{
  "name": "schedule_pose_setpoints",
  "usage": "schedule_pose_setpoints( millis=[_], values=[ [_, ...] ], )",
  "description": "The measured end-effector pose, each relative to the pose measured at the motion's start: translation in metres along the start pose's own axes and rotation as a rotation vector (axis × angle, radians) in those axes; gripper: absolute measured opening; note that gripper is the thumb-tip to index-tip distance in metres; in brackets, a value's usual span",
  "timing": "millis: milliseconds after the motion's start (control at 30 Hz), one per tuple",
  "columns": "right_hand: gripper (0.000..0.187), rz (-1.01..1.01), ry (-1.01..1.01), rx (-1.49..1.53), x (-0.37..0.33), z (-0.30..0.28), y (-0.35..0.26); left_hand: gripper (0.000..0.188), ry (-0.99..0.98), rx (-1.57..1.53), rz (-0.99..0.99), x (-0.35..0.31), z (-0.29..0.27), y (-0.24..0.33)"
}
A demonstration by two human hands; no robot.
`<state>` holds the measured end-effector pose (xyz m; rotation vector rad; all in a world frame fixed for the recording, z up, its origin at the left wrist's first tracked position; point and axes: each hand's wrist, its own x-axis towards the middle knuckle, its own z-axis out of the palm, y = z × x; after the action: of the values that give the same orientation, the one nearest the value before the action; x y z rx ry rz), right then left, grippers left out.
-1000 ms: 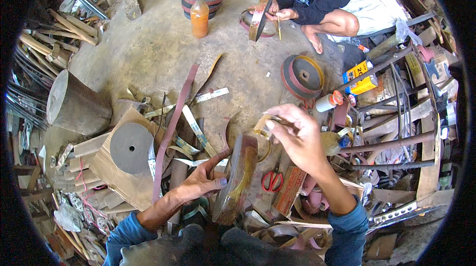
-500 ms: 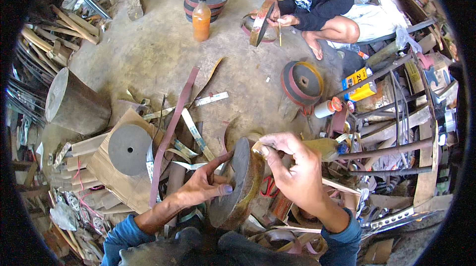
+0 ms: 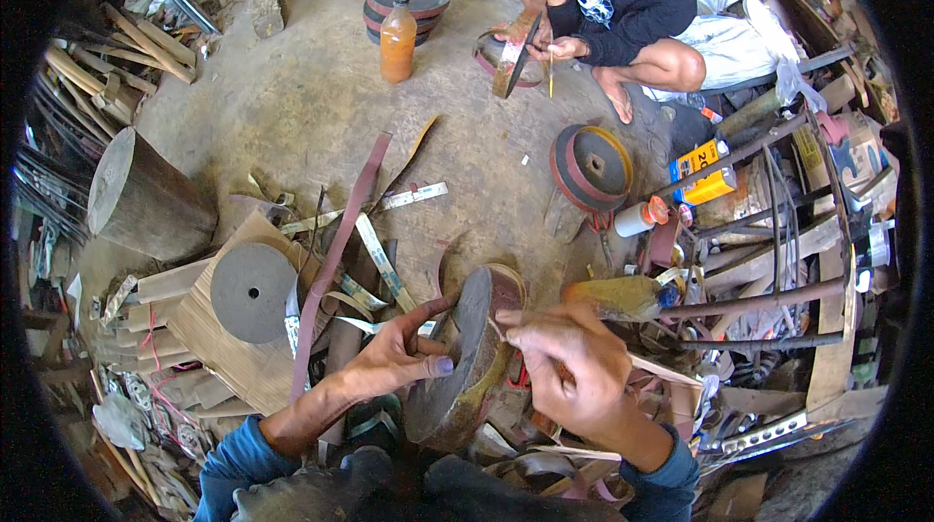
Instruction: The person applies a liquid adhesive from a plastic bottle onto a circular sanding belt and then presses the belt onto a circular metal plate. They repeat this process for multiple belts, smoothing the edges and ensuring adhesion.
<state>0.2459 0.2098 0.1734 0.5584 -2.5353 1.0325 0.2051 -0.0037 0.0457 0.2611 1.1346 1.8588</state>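
Observation:
A thick grey wheel point(image 3: 455, 357) stands on edge, tilted, close in front of my body. Its rim is brownish and yellow-stained, with a reddish band showing near the top. My left hand point(image 3: 394, 361) grips the wheel from the left, thumb and fingers against the flat face. At the right side of the rim is my right hand point(image 3: 574, 361), its thumb and fingers pinched together. Whatever small piece is in that pinch is blurred and mostly hidden by the fingers.
A second grey wheel point(image 3: 254, 292) lies on cardboard point(image 3: 243, 366) at left, beside a long maroon abrasive strip point(image 3: 341, 250). Ahead are a banded wheel point(image 3: 591, 167), an orange-filled bottle point(image 3: 398, 40) and a squatting person point(image 3: 637, 11) handling a ring. Metal bars point(image 3: 759, 298) and scrap crowd the right.
My right hand has turned and moved slightly down along the rim, fingers curling closer. The left hand keeps its grip. The other person's ring has tilted, and one hand has risen.

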Motion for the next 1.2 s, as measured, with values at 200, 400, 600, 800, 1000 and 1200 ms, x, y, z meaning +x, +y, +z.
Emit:
schedule_pose_setpoints(
  millis=[200,400,600,800,1000,1200],
  values=[
    [0.033,-0.184,-0.037,-0.133,-0.012,0.0,-0.017,0.093,0.015,0.004,0.036,0.003,0.0,0.004],
    [0.039,-0.232,-0.029,-0.2,-0.016,-0.014,-0.019,0.092,0.012,-0.006,0.041,0.003,-0.001,0.004],
    [0.029,-0.338,-0.224,-0.233,-0.024,-0.019,-0.023,0.089,0.094,0.049,0.034,0.007,-0.004,0.004],
    [0.029,-0.394,-0.41,-0.252,-0.041,-0.014,-0.022,0.087,0.197,0.093,-0.063,0.008,-0.007,0.011],
    [0.021,-0.481,-0.375,-0.306,-0.063,0.014,-0.016,0.085,0.225,0.002,-0.056,0.008,-0.005,0.021],
    [0.02,-0.157,-0.604,0.158,-0.069,0.016,-0.027,0.084,0.224,0.198,-0.064,0.007,-0.013,0.019]
  ],
)
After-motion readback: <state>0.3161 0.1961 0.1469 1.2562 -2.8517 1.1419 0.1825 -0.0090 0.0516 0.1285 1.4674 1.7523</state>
